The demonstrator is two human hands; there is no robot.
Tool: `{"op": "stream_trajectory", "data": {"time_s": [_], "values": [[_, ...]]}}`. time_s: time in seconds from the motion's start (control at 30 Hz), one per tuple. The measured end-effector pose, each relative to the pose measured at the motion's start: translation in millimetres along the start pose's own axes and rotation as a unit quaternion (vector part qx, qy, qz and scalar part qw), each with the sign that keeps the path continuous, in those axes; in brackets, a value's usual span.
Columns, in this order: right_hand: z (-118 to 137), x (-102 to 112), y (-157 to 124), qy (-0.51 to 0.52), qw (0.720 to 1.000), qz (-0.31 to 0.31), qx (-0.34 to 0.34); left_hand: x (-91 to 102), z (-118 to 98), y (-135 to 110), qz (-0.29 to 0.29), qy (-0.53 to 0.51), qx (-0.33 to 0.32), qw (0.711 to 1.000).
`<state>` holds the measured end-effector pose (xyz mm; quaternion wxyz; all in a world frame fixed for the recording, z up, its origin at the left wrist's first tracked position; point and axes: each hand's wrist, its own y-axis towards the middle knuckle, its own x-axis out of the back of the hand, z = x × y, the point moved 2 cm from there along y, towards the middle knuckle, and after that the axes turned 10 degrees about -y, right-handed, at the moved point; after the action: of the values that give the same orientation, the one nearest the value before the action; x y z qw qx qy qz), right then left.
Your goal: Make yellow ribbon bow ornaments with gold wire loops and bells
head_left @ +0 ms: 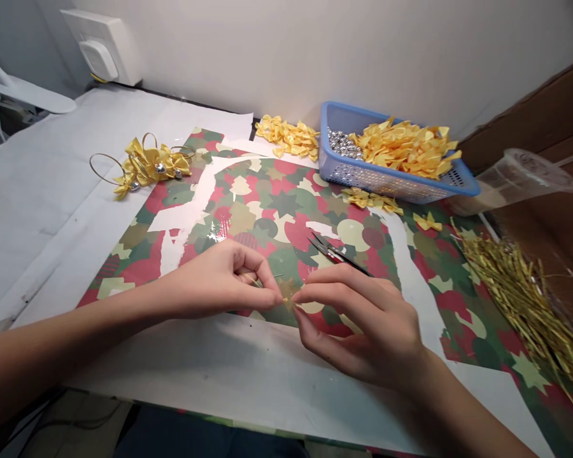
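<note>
Hands nearly together over star-printed paper

In front of the basket, the left hand mostly hides a strand; a speck at its fingertips is too small to identify. The right hand covers the tool's near end. Far left of the basket, the lamp is cut off; right of it, gold strips leave the frame.

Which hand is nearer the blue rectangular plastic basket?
Right. The right hand is in front of the basket; the left hand is farther away, in front and to its left.
</note>
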<state>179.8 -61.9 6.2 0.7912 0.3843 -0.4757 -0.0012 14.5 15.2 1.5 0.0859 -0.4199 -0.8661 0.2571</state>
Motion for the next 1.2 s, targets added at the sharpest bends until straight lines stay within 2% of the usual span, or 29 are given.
{"op": "stream_trajectory", "data": {"time_s": [0.6, 0.77, 1.0, 1.2], "values": [[-0.4, -8.0, -1.9, 0.008, 0.999, 0.028, -0.017, -1.0, 0.1, 0.6, 0.015, 0.015, -0.012, 1.0], [0.8, -8.1, -1.3, 0.047, 0.997, 0.046, -0.038, -1.4, -1.8, 0.1, 0.015, 0.028, -0.015, 0.999], [-2.5, -6.7, 0.9, 0.168, 0.975, 0.082, -0.119, -0.8, -1.2, 0.1, 0.019, 0.025, -0.03, 0.999], [-5.0, -5.1, 3.0, 0.155, 0.982, 0.045, -0.093, -0.3, -0.1, -0.6, 0.029, 0.012, -0.033, 0.999]]}}
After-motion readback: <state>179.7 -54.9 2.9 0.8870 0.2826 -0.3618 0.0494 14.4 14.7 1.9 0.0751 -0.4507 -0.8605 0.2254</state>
